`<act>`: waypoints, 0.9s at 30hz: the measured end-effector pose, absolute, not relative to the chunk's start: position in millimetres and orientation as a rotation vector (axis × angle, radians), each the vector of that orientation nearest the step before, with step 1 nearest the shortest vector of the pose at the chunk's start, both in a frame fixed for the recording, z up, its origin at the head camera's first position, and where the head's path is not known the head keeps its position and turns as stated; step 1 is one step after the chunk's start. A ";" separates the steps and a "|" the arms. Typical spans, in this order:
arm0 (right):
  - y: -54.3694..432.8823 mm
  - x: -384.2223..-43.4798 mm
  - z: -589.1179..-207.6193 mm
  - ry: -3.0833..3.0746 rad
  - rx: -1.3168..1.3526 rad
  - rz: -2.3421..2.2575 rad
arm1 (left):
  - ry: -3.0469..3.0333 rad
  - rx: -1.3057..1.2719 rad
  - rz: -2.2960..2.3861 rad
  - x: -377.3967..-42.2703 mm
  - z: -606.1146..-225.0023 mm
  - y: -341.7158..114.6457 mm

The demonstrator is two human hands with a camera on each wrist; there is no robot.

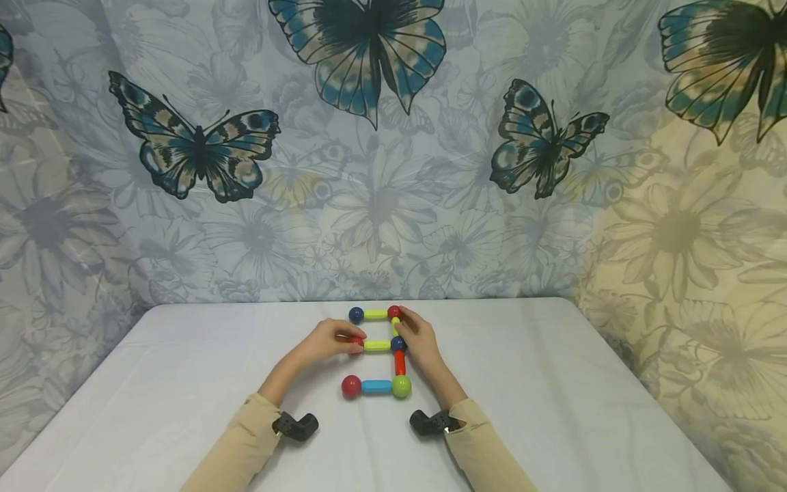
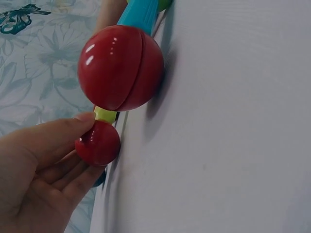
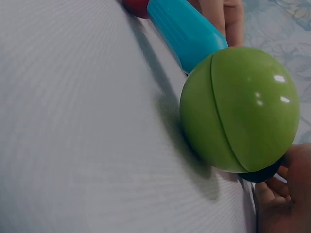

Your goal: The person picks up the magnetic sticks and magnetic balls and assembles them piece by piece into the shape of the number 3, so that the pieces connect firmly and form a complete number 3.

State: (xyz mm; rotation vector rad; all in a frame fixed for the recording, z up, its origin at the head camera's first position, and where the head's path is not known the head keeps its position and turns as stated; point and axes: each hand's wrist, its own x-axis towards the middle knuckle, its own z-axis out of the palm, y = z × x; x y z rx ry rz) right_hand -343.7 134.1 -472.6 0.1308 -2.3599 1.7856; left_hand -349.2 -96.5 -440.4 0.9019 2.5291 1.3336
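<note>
A flat frame of coloured rods and balls lies on the white table. My left hand (image 1: 326,340) pinches the middle red ball (image 2: 98,144) between thumb and fingers. A yellow-green rod (image 1: 378,346) runs from that ball to a dark blue ball (image 1: 398,344). At the frame's right side, my right hand (image 1: 421,342) curls over the upright yellow-green rod (image 1: 395,329), its fingertips beside the far red ball (image 1: 393,312). Nearest me, a blue rod (image 1: 376,387) joins a large red ball (image 1: 352,387) to a green ball (image 3: 243,109). A red rod (image 1: 400,363) links green to dark blue.
Another dark blue ball (image 1: 356,315) sits at the far left of the frame, joined by a yellow-green rod (image 1: 376,315). Behind the white table (image 1: 184,410) hangs a butterfly-patterned cloth (image 1: 381,205). Black wrist cameras (image 1: 297,426) stick out from both sleeves.
</note>
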 end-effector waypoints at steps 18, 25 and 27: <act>133.7 -342.9 -472.5 -2.375 0.139 1.774 | 2.554 0.889 1.287 -344.3 -436.8 -94.6; 136.5 -341.8 -474.2 -2.373 0.158 1.780 | 2.574 0.869 1.277 -343.6 -438.0 -93.7; 137.6 -341.3 -473.4 -2.371 0.136 1.783 | 2.610 0.837 1.259 -343.8 -438.7 -94.0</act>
